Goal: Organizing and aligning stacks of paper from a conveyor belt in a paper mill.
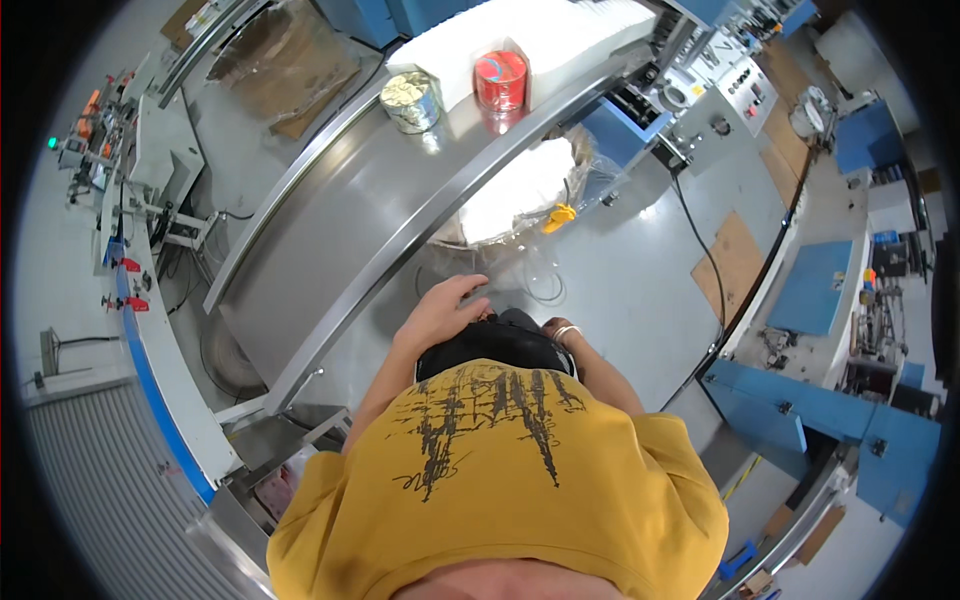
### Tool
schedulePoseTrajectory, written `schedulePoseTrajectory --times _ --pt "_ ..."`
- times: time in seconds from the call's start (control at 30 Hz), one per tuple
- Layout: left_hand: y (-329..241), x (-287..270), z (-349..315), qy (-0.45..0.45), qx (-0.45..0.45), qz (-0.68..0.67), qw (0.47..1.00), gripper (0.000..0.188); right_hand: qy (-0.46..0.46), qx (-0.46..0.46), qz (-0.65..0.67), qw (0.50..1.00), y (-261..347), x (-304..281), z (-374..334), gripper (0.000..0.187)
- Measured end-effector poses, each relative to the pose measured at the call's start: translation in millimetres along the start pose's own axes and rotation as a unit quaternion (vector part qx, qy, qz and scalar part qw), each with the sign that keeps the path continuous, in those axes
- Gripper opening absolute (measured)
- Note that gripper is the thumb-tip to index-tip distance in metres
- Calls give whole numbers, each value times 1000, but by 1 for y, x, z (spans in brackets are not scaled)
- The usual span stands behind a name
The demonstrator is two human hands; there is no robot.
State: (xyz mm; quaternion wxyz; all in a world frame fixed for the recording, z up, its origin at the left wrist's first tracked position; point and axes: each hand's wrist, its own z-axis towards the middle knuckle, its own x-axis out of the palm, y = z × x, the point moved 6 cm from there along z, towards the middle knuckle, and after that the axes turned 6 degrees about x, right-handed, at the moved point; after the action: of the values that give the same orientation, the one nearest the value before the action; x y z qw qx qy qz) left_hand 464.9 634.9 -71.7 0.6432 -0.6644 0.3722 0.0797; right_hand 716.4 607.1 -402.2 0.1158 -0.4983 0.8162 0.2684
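My left hand is held in front of my waist, fingers stretched out and thumb apart, with nothing in it. It is nearest to the raised near edge of a curved metal table. My right hand, with a pale band at the wrist, hangs low beside my dark trousers; its fingers are mostly hidden. On the table's far part stand a gold-and-silver foil roll and a red roll, apart from each other. Neither hand touches them.
Beyond the rolls lies a long white stack. Under the table's near edge sits a plastic-lined container of white material with a yellow object. A machine with a control panel stands far right; blue cabinets line the right.
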Motion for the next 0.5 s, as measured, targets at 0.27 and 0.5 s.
schedulePoseTrajectory --times 0.27,0.5 --pt "10 -46 -30 -216 -75 -197 953 30 69 -259 -183 946 166 -85 -49 39" --pt "18 -74 -11 -366 -56 -224 901 18 160 -395 -28 904 268 -184 -131 37"
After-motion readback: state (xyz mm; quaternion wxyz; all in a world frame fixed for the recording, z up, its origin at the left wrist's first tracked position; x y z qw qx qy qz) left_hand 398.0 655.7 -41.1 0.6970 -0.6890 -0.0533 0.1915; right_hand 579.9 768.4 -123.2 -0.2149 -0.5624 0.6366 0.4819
